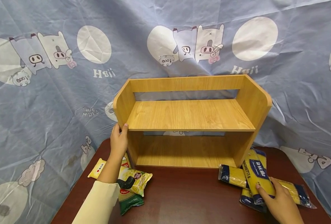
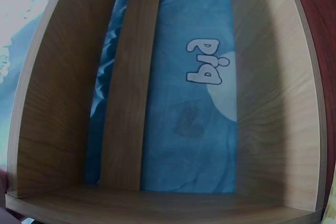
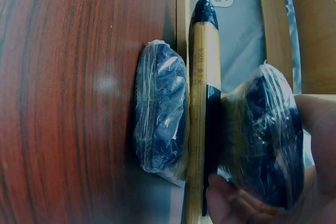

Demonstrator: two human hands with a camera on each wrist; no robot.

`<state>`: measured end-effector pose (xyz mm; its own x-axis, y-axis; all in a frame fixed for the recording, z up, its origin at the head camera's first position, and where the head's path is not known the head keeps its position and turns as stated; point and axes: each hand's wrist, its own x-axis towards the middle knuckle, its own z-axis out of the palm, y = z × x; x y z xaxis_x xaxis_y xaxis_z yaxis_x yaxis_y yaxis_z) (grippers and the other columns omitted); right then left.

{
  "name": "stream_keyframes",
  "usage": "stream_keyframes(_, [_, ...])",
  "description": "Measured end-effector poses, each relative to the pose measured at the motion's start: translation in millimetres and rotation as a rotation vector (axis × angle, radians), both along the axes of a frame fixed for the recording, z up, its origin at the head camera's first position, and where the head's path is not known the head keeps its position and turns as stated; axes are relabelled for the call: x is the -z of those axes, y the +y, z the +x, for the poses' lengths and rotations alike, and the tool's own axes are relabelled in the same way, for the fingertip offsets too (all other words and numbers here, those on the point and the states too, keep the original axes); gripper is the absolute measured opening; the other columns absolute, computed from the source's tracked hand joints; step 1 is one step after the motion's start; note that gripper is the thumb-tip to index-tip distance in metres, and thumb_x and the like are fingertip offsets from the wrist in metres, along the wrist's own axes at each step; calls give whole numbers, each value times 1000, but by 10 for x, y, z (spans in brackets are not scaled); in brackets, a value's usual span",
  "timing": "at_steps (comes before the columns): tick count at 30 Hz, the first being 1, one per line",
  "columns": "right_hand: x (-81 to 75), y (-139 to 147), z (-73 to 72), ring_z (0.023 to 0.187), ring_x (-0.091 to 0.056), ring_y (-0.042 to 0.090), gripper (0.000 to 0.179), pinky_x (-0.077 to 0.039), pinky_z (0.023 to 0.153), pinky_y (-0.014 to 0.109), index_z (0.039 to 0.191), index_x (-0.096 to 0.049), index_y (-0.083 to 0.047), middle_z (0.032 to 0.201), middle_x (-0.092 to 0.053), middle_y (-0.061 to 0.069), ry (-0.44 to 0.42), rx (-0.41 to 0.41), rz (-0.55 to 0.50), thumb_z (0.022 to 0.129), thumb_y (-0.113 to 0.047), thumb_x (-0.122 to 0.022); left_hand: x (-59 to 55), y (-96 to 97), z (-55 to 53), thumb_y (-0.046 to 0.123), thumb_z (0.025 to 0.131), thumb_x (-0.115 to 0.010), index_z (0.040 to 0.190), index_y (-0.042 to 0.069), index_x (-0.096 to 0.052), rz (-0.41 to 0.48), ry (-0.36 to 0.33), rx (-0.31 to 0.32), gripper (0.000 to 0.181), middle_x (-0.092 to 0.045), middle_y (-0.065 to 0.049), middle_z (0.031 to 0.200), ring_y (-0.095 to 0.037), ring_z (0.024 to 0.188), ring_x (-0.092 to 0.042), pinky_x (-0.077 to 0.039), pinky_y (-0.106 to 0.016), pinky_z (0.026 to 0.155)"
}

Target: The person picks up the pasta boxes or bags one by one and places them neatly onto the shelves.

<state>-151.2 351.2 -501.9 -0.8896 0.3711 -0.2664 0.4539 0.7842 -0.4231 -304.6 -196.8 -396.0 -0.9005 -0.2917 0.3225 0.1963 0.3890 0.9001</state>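
Observation:
A light wooden two-tier shelf [image 1: 187, 115] stands at the back of the table. My left hand [image 1: 119, 143] grips the front edge of its left side panel, thumb in front; the other fingers are mostly hidden. On the right, my right hand [image 1: 281, 200] holds a yellow and navy spaghetti pack [image 1: 256, 171] by its near end. In the right wrist view, thumb and fingers are on either side of the held pack's dark end [image 3: 262, 140]. More yellow spaghetti packs [image 1: 234, 175] lie beneath and beside it, near the shelf's right foot.
Left of the shelf lie a yellow printed bag [image 1: 140, 181], a green-ended bag [image 1: 130, 202] and a small pale yellow pack [image 1: 97, 168], partly behind my left forearm. The dark red table [image 1: 187, 196] extends in front. A blue-grey patterned cloth [image 1: 165, 46] hangs behind.

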Motion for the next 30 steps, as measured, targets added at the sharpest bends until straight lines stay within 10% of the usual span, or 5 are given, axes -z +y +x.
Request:
stream_keyframes(10, [40,93,-3,117,-49,57,125,-49,90,62,152,-7,18,138,-35,47,-81,99,-224,88,-85,-38,3,-37,-63,56,103,-48,136,16,-58,72,-32,23,54,-64,-16,130,-31,121,-57,-44,-49,105])
stream_keyframes(21, [117,140,-41,90,-65,18,111,-60,86,48,155,16,8,139,-27,43,-14,155,-868,100,-60,-51,13,-24,-56,54,104,-45,144,20,-51,126,-74,64,53,-57,-15,142,-33,132,-51,-38,-53,113])
stream_keyframes(30, [185,263,-24,89,-70,19,97,-56,96,51,159,21,-13,100,-59,6,-17,311,-1234,104,-36,-57,24,-4,-53,55,104,-44,147,21,-48,141,-89,89,55,-54,-15,146,-34,137,-48,-36,-55,116])
